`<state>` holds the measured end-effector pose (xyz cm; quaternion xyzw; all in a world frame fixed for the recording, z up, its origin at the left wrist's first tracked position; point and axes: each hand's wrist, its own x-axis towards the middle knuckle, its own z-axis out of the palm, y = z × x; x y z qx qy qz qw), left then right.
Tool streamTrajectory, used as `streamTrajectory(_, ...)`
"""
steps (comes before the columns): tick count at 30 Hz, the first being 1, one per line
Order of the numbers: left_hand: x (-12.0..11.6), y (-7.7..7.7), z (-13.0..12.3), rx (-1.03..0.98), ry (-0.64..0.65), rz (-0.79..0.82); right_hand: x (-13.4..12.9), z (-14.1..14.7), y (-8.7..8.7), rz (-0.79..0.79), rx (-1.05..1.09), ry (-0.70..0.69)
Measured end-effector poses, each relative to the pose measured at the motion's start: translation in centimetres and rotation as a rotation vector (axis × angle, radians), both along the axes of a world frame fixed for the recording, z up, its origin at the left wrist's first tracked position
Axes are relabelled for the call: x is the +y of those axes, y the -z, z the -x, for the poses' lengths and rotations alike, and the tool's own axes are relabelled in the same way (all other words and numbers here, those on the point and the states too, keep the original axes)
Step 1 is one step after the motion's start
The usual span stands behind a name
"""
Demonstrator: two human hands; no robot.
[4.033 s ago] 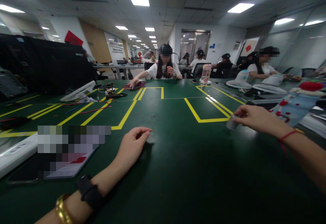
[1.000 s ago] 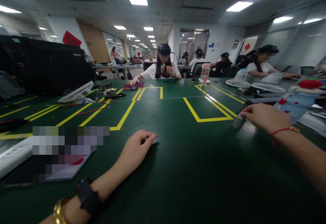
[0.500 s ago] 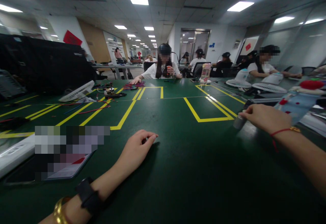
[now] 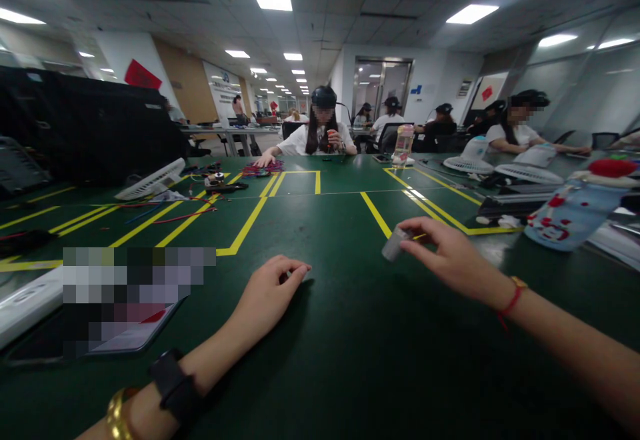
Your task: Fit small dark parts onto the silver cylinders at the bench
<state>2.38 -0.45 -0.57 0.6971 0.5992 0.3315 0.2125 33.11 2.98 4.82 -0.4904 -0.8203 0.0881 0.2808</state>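
My right hand [image 4: 443, 250] pinches a small grey cylinder [image 4: 393, 245] between thumb and fingertips, tilted and just above the green table. Its exact kind is not clear. A red string bracelet circles that wrist. My left hand [image 4: 273, 290] lies on the table left of centre, fingers curled and the thumb close to the forefinger, with nothing visible between them. A black watch and a gold bangle are on the left wrist. Left of that forearm lies a tablet-like dark slab [image 4: 145, 337], partly blurred out by pixel blocks.
The green table [image 4: 320, 333] carries yellow tape lines. At the right stand a light blue bottle [image 4: 570, 217] with a red top and white fans [image 4: 530, 163]. A white fan [image 4: 153, 180], wires and a black case [image 4: 90, 130] are at the left. Across the table sits a co-worker [image 4: 320, 133].
My right hand has moved left from beside the blue bottle toward the table's middle, carrying the grey cylinder. The bottle is now more fully visible. My left hand has stayed put.
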Motion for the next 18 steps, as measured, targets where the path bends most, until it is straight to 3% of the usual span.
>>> streamTrajectory(3,0.1,0.1,0.1,0.004,0.018,-0.01,-3.6,4.7,1.1,0.013,0.024,-0.272)
streamTrajectory(6,-0.2,-0.2,-0.2,0.003,0.042,-0.042,-5.6,6.9,2.4,0.045,0.02,-0.406)
streamTrajectory(12,-2.0,-2.1,-3.1,-0.014,0.2,-0.16,-5.3,6.5,4.8,0.223,0.198,-0.303)
streamTrajectory(18,-2.7,-3.4,-5.0,0.002,0.252,-0.179,-5.0,6.9,5.5,0.304,0.247,-0.272)
